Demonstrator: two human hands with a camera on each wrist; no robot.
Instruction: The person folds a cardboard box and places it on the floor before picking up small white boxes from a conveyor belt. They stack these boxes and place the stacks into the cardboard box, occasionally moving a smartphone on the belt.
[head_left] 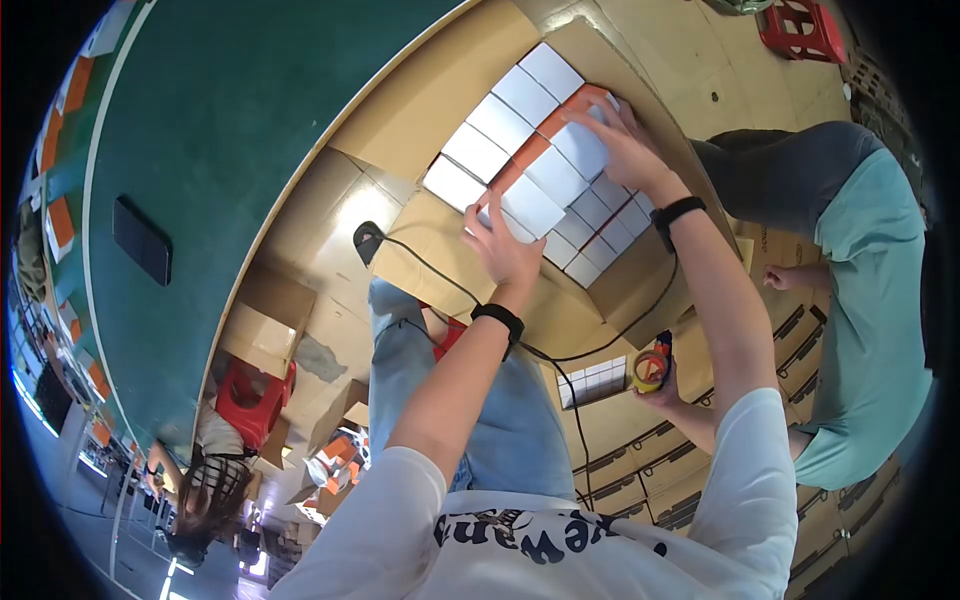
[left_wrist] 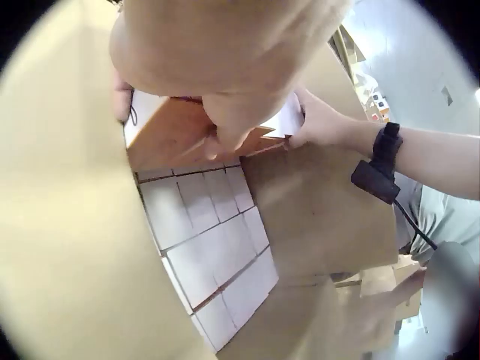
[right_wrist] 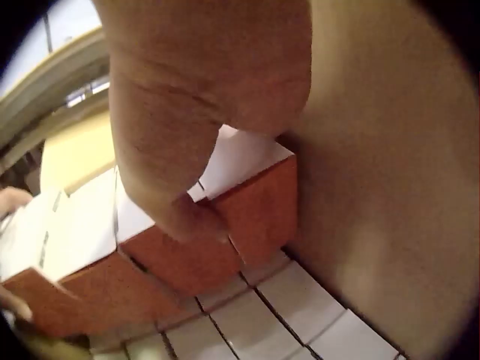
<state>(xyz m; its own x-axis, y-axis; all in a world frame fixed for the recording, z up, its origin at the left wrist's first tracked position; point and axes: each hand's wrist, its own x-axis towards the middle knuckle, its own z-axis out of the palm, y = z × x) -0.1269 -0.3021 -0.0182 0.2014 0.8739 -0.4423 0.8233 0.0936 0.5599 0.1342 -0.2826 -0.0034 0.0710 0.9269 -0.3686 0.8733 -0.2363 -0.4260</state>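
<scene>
Inside a large open cardboard carton (head_left: 430, 90), my two hands grip a row of small white boxes with orange sides (head_left: 557, 178) from its two ends. My left hand (head_left: 505, 245) is at the near end, its thumb against an orange face (left_wrist: 169, 135) in the left wrist view. At the far end my right hand (head_left: 625, 145) has its fingers over the row, the thumb pressing the orange side (right_wrist: 262, 210) in the right wrist view. Another row of white boxes (head_left: 500, 120) lies alongside. Lower down, a layer of white boxes (left_wrist: 217, 255) covers the carton's inside.
A green table (head_left: 230, 90) with a black phone (head_left: 142, 240) stands to the left. Black cables (head_left: 620, 335) run from my wristbands across the carton's near side. On the right, a person in a teal shirt (head_left: 875, 300) holds a tape dispenser (head_left: 652, 370) over stacked cartons.
</scene>
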